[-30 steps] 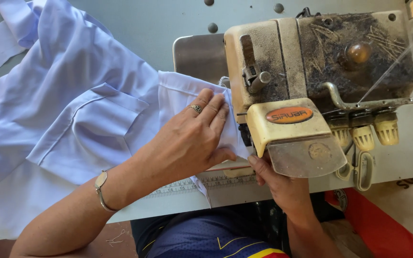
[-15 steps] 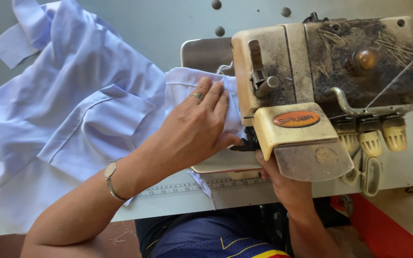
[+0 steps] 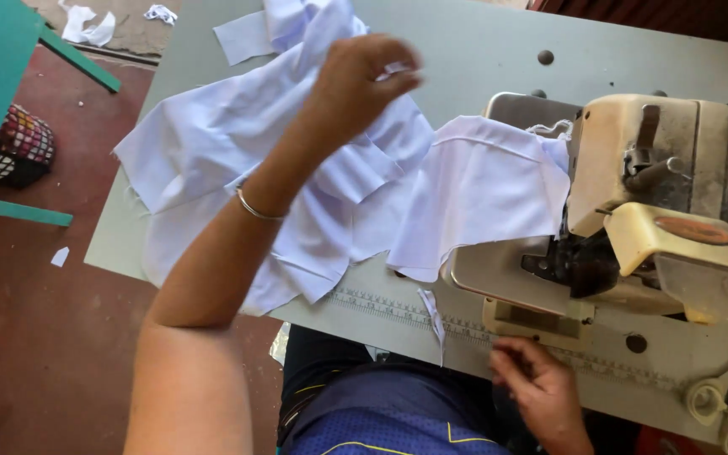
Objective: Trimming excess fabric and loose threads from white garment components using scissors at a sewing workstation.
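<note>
Grey-green flat work table (image 3: 465,50) is seen from above. A pale lilac-white woven fabric garment (image 3: 212,168) is spread over it from 9 to 12 o'clock, one fold (image 3: 482,194) draped onto the bed of the cream, worn metal overlock sewing machine (image 3: 676,227) at 3 o'clock. The left hand (image 3: 360,84) is raised at 12 o'clock, fingers pinched on a bit of the cloth. The right hand (image 3: 537,392) is loosely curled at the table's front edge, 5 o'clock; nothing is seen gripped
</note>
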